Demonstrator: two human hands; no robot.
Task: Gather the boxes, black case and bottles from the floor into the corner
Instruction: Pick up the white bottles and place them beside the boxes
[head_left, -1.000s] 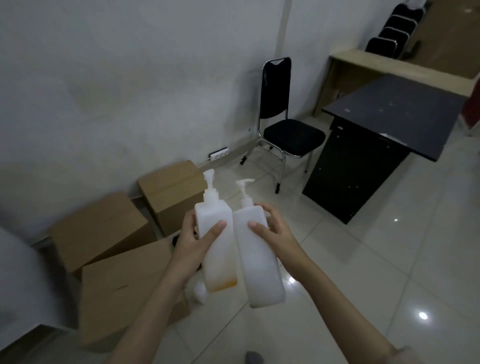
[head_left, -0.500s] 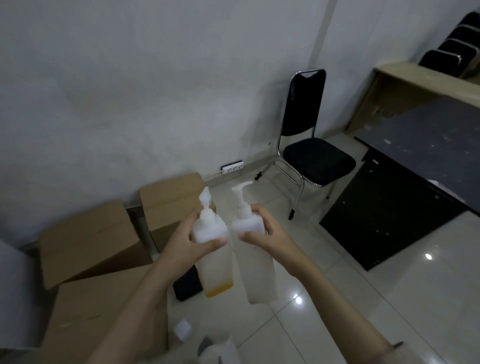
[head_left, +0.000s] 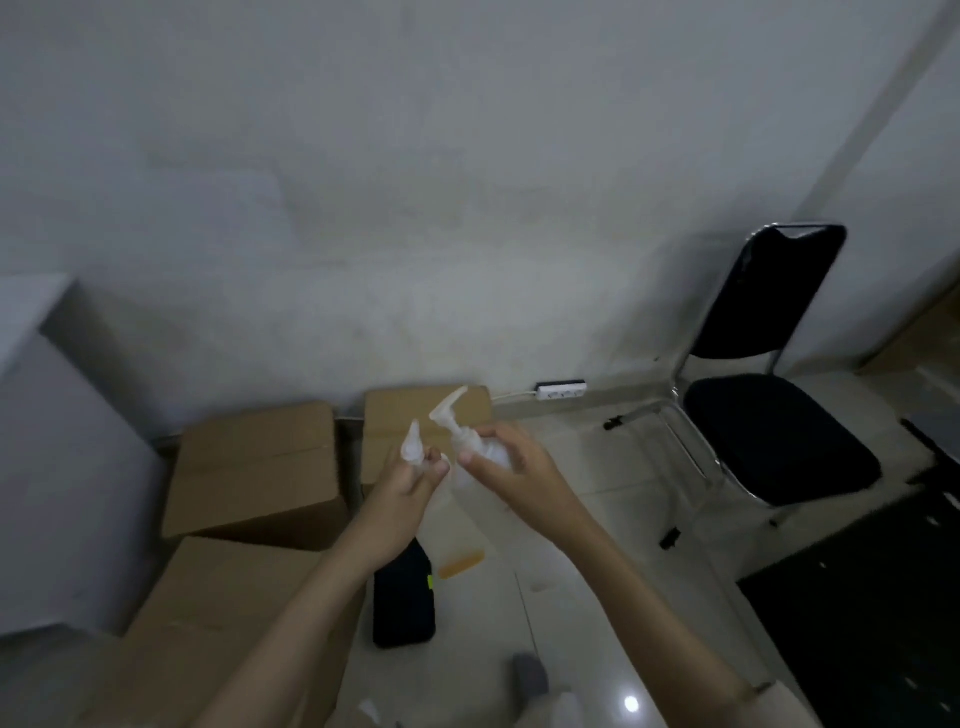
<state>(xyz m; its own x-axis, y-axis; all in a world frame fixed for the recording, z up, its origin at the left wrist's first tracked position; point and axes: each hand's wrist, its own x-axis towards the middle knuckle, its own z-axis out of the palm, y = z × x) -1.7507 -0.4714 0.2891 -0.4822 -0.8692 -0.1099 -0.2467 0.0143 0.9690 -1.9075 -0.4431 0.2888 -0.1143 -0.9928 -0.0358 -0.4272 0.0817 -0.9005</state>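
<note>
My left hand (head_left: 408, 486) grips a translucent pump bottle (head_left: 460, 545) with a little orange liquid at its bottom. My right hand (head_left: 511, 467) grips a second white pump bottle (head_left: 480, 451), whose nozzle tilts to the left. Both bottles are held side by side low over the floor, near the wall. Below them a black case (head_left: 402, 603) lies flat on the tiles. Three cardboard boxes stand in the corner: one at the back left (head_left: 260, 467), one at the back right (head_left: 410, 415) and a large one in front (head_left: 223, 623).
A black chair (head_left: 769, 415) stands to the right against the wall, with a black desk (head_left: 883, 597) at the far right. A white power strip (head_left: 561, 389) lies along the wall. A grey partition (head_left: 52, 467) closes the left side. A small grey thing (head_left: 530, 673) lies near the bottom.
Both hands have lowered the bottles toward the floor beside the boxes and tilted them. The view has swung left toward the corner, so the chair and desk sit further right.
</note>
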